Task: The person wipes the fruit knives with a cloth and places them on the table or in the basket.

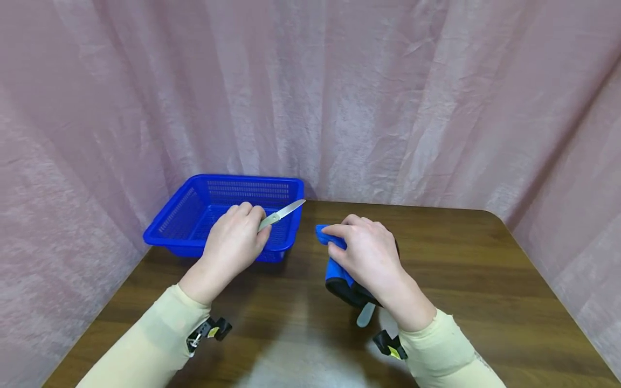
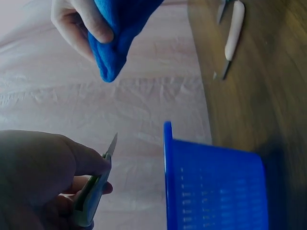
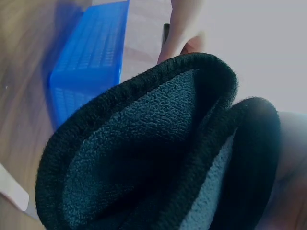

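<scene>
In the head view my left hand [image 1: 235, 234] grips a small knife [image 1: 281, 214] by its pale green handle, blade pointing up and right, above the blue basket. The left wrist view shows the same knife [image 2: 98, 184] with thumb and fingers around its handle. My right hand [image 1: 371, 248] holds a folded blue cloth [image 1: 335, 271] with a black edge, pinched between thumb and fingers. Its dark edge and grey-blue inner side fill much of the right wrist view. Below the cloth, a pale handle [image 1: 365, 316] lies on the table, partly hidden; the left wrist view shows it as a white-handled knife [image 2: 235, 33].
A blue plastic basket [image 1: 170, 237] with slotted walls stands at the back left of the brown wooden table [image 1: 466, 258]. Another blade [image 2: 221, 10] shows at the top of the left wrist view. Pink curtains [image 1: 359, 108] hang behind the table and at its sides.
</scene>
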A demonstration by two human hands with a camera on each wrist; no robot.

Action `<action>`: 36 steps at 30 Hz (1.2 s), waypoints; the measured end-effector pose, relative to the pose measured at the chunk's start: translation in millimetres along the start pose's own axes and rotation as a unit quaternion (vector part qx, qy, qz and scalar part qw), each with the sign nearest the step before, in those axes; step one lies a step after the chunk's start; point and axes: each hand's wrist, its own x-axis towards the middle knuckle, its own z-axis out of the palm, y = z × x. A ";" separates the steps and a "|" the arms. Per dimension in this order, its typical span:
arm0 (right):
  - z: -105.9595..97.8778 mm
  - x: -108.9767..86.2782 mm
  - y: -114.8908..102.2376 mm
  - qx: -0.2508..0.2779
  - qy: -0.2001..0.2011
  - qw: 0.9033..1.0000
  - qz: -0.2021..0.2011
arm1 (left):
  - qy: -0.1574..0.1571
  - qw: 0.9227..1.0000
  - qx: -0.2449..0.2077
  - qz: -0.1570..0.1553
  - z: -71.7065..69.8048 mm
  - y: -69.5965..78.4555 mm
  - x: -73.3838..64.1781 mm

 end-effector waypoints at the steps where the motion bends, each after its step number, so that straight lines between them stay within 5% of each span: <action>1: 0.7 0.7 -1.6 -0.001 -0.001 1.000 -0.003 | -0.003 1.000 0.001 -0.002 -0.6 -1.7 0.2; 16: 14.7 8.1 -28.2 0.010 -0.015 0.998 -0.057 | -0.068 0.996 0.029 -0.059 -4.2 -42.7 4.5; 36: 29.6 6.4 -59.7 0.033 -0.028 0.992 -0.118 | -0.159 0.977 0.038 -0.140 -0.9 -113.1 6.6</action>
